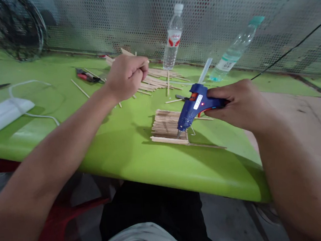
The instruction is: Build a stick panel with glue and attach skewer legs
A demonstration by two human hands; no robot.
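My right hand is wrapped round the handle of a blue hot glue gun, a clear glue stick poking from its back. The gun's nozzle points down at the near edge of a small box-like panel of wooden sticks, close to or touching it. My left hand is closed above a loose pile of wooden sticks. Its fingers curl inward, and I cannot make out what, if anything, is in them.
A clear bottle and a tilted green-capped bottle stand by the perforated metal screen. Red-handled pliers lie left of the pile. A white package with a cord is at the left, a fan behind.
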